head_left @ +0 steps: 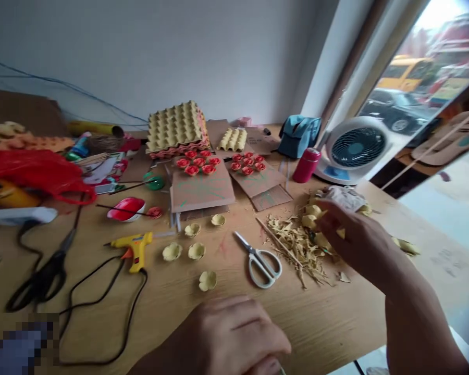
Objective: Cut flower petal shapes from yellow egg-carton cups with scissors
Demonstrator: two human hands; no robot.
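My left hand (238,336) is at the bottom middle, its fingers curled over; whatever they hold is hidden. Over at the right, my right hand (355,234) reaches into a heap of pale yellow egg-carton cups (310,216), its fingers bent and slightly blurred. A bit of yellow carton shows by those fingers, but I cannot tell if it is gripped. White-handled scissors (263,265) lie between the hands, blades partly apart. Several cut cup petals (208,281) sit left of the scissors. Carton shavings (293,239) and a thin stick (277,239) lie beside the heap.
A yellow glue gun (135,247) with its cord and black scissors (42,276) are at left. Behind are a red paint bowl (125,209), red flowers (197,162) on cardboard (201,192), and egg trays (175,127). A pink can (307,165) and fan (355,148) stand back right.
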